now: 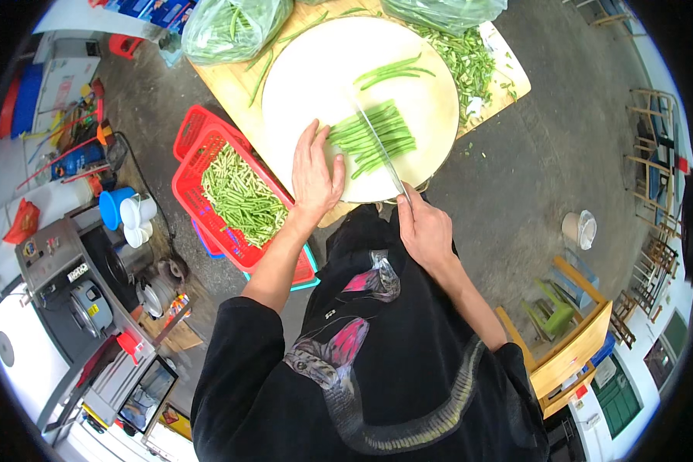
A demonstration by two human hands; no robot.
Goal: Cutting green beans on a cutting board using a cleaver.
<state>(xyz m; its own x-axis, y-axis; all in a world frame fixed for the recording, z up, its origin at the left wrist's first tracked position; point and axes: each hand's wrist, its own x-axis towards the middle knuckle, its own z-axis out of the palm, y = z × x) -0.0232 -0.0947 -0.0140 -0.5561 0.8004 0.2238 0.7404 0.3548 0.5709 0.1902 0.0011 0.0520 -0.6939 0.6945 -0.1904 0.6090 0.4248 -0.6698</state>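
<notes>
My right hand (424, 225) grips the handle of a kitchen knife (379, 141). The blade lies across a row of green beans (401, 136) set side by side on a round, pale cutting board (312, 75). At the row's left end rests my left hand (317, 179), fingers and thumb apart, close against the bean ends and holding nothing. A few loose whole beans (390, 72) are on the board beyond the row. Short cut beans (239, 199) fill part of a red plastic basket (187, 187) left of the board.
The board sits on a wooden table (225, 78). Plastic bags of beans (237, 32) stand at its far side, with a heap of green trimmings (465, 66) at the right. Buckets (138, 211) are on the floor at left, a wooden chair (572, 341) at lower right.
</notes>
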